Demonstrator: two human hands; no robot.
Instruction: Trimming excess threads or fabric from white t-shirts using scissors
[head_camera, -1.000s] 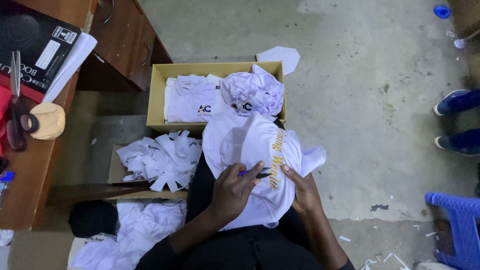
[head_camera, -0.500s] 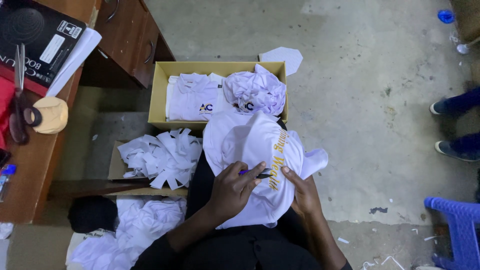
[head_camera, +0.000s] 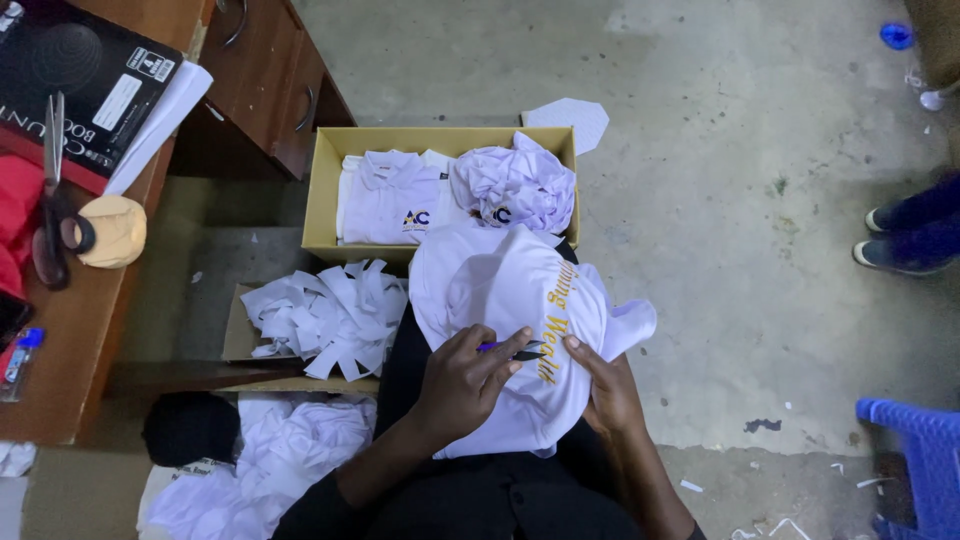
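Observation:
A white shirt (head_camera: 500, 290) with yellow embroidered lettering lies bunched over my lap. My left hand (head_camera: 460, 385) rests on it and pinches a small purple-handled tool (head_camera: 505, 346) whose dark tip touches the lettering. My right hand (head_camera: 605, 390) grips the cloth just right of the lettering and holds it taut. Beyond the shirt stands an open cardboard box (head_camera: 322, 190) with folded and crumpled white shirts (head_camera: 390, 195) inside.
A flat cardboard piece with several white fabric scraps (head_camera: 325, 315) lies to my left, above a heap of white cloth (head_camera: 250, 470). A wooden desk (head_camera: 70, 340) at left carries scissors (head_camera: 50, 190) and a black book. Another person's blue shoes (head_camera: 905, 230) and a blue stool (head_camera: 920, 450) are at right.
The view has shifted slightly; both hands stay on the shirt with the tool at the lettering. The shoes at right have edged together.

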